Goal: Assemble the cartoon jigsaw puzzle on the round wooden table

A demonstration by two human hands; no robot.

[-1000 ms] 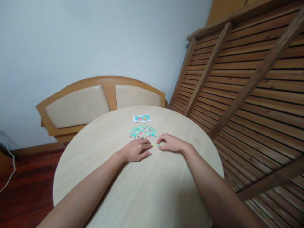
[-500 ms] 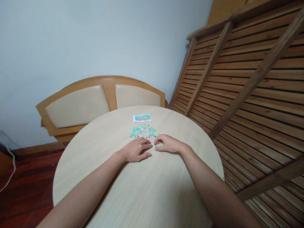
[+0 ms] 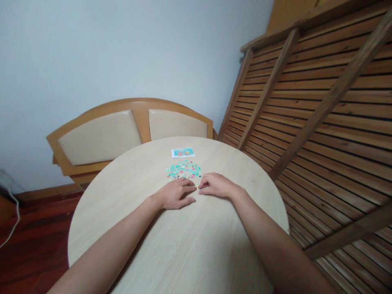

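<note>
My left hand lies on the table with its fingers spread. Its index fingertip touches a small yellow puzzle piece. From the right, my right hand meets the same spot, thumb and index finger pinched together at a puzzle piece mostly hidden by the fingertips. Just beyond both hands is a loose pile of puzzle pieces, mostly turquoise with some pink, yellow and white. Behind the pile lies a flat picture card with cartoon figures on a turquoise ground.
The round pale wooden table fills the middle of the view. Against its far side stands a cushioned wooden headboard, with a pale wall behind. A slatted wooden frame leans at the right. A white cable hangs at the left.
My right hand has shifted slightly left, its thumb and index finger closing nearer together. Less of the yellow piece shows between the hands. My left hand has stayed in place.
</note>
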